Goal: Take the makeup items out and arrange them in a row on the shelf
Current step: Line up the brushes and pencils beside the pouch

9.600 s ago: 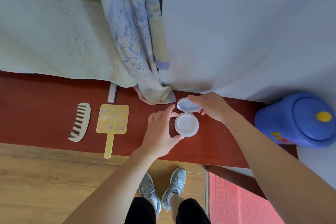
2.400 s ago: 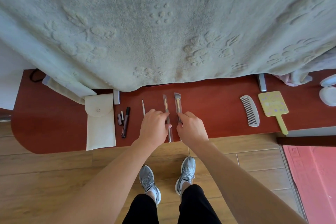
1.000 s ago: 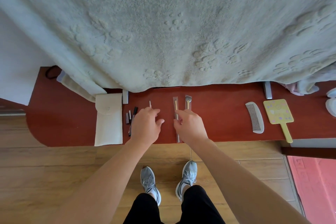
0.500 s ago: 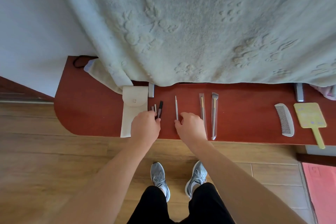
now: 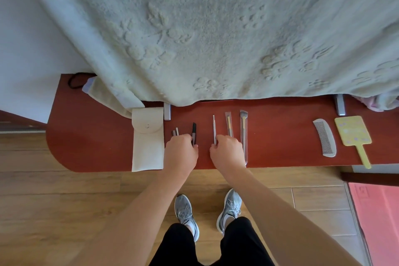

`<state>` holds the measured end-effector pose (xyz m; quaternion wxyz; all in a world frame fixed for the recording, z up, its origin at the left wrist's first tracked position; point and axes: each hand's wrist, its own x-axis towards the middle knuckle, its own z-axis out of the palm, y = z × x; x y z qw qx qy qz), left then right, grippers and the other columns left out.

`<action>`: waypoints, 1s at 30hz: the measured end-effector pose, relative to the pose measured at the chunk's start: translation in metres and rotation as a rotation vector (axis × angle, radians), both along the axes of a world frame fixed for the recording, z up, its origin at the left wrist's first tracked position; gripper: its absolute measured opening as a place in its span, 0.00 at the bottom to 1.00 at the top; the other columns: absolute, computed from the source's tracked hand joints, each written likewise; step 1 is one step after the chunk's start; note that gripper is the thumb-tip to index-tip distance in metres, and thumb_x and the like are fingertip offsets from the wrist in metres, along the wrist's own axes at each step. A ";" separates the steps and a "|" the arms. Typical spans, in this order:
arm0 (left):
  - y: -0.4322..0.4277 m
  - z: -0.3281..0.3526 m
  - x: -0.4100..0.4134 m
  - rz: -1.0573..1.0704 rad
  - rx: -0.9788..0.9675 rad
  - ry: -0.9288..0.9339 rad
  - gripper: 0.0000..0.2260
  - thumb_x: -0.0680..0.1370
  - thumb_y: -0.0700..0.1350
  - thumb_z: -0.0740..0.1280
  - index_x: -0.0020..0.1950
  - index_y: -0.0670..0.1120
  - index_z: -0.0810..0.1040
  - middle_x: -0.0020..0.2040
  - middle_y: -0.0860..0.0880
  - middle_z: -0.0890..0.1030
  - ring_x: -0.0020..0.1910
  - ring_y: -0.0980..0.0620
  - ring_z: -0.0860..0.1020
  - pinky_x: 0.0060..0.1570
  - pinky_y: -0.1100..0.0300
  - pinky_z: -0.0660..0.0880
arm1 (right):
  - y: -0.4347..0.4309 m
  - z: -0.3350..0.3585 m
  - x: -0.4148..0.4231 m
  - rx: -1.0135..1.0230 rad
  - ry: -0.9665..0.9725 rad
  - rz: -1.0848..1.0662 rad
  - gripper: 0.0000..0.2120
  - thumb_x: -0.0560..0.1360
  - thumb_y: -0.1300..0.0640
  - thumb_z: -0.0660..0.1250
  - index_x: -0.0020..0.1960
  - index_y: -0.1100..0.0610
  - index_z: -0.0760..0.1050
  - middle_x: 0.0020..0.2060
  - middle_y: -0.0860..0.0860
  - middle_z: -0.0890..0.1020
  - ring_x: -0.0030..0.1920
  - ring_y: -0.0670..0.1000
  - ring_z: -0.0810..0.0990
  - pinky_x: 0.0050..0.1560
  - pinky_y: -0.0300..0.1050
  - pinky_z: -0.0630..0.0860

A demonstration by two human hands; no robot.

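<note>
On the red shelf (image 5: pixel 86 147), makeup items lie in a row near its front edge. The left hand (image 5: pixel 181 153) has its grip closed on a black pencil (image 5: pixel 194 133), beside two short tubes (image 5: pixel 175 131) and a cream pouch (image 5: pixel 147 138). The right hand (image 5: pixel 227 150) pinches a thin metal tool (image 5: pixel 214 127) — two sleeved brushes (image 5: pixel 243 129) lie just right. Toward the right end rest a comb (image 5: pixel 325 137) and a yellow mirror (image 5: pixel 353 133).

Home: hanging towel (image 5: pixel 216 39), wooden floor (image 5: pixel 64 201)

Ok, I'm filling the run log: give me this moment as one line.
left hand: on black pen | right hand: on thin silver tool | pouch: flat on shelf | row: unfinished
</note>
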<state>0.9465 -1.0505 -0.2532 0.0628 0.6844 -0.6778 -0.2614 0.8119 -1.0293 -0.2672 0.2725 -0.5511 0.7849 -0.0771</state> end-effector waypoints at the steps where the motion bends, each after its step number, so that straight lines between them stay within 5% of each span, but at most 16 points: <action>1: 0.000 -0.001 -0.006 0.002 0.004 0.016 0.13 0.78 0.49 0.69 0.60 0.44 0.83 0.48 0.47 0.86 0.45 0.48 0.84 0.50 0.57 0.80 | 0.000 0.000 -0.003 0.005 0.000 -0.003 0.07 0.78 0.58 0.62 0.44 0.60 0.76 0.36 0.51 0.77 0.35 0.51 0.77 0.35 0.42 0.74; 8: 0.000 -0.006 -0.039 0.089 0.041 0.162 0.15 0.77 0.47 0.71 0.63 0.44 0.81 0.55 0.46 0.85 0.49 0.48 0.84 0.52 0.59 0.79 | 0.006 0.003 -0.019 0.024 -0.007 0.004 0.07 0.78 0.58 0.62 0.42 0.57 0.73 0.35 0.51 0.77 0.35 0.51 0.76 0.34 0.41 0.73; 18: 0.003 -0.011 -0.050 0.119 0.058 0.223 0.14 0.76 0.46 0.73 0.60 0.43 0.83 0.50 0.45 0.86 0.45 0.49 0.84 0.45 0.64 0.77 | 0.009 0.003 -0.029 0.010 -0.008 0.031 0.09 0.79 0.59 0.61 0.40 0.56 0.70 0.34 0.50 0.74 0.32 0.48 0.70 0.27 0.35 0.60; 30: 0.005 -0.010 -0.053 0.099 0.045 0.207 0.14 0.77 0.47 0.72 0.60 0.44 0.83 0.51 0.46 0.86 0.46 0.50 0.84 0.48 0.62 0.78 | 0.010 0.004 -0.033 0.017 -0.018 0.036 0.08 0.79 0.58 0.62 0.41 0.56 0.72 0.36 0.51 0.77 0.32 0.49 0.72 0.27 0.35 0.61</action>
